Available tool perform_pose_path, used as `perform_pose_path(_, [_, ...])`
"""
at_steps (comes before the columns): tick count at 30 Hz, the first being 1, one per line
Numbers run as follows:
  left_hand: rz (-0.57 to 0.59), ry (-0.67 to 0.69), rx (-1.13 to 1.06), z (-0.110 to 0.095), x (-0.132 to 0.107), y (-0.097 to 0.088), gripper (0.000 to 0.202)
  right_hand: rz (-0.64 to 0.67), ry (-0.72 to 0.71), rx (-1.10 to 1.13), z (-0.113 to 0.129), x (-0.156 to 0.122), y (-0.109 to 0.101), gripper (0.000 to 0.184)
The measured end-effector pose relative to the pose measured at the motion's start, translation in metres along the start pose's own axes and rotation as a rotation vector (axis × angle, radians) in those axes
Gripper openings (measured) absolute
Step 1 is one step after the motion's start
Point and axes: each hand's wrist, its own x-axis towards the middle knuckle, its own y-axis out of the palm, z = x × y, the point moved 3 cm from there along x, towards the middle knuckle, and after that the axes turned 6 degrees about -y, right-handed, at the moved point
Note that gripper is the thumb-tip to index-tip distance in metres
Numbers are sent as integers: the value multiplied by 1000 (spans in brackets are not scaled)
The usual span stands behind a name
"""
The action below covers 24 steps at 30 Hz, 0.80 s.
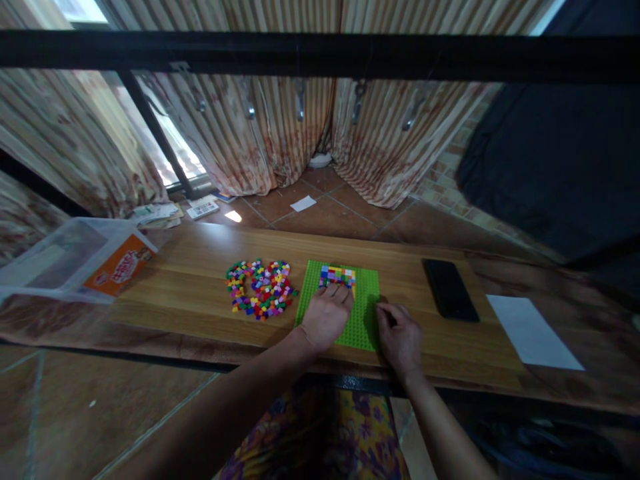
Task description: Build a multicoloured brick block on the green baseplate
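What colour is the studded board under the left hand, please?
The board is bright green; the head view shows it best.

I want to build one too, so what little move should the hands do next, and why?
Probably the left hand should press down gently: its fingers are over the patch of colourful bricks on the green baseplate, and the right hand is at the plate's right edge, handy for steadying. The fingers hide whether a brick sits beneath them.
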Motion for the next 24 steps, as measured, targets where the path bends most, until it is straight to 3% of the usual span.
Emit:
perform_pose_path(6, [-87,-74,-75,1,-7,-4,40,-3,-27,-17,-2,0,1,35])
perform_pose_path(10, [-170,-191,-215,12,-22,-15,46,-2,-30,-38,-1,1,0,36])
perform_pose_path(14, [-276,-379,-374,36,-64,-25,34,-10,-36,-42,0,1,0,34])
perform_pose_path(20, [-306,-672,-441,67,-144,-18,18,-25,-61,-52,-5,-1,0,35])
perform_pose_path(24, [-315,-739,-398,77,-159,-15,16,-16,-84,-75,-10,-1,1,37])
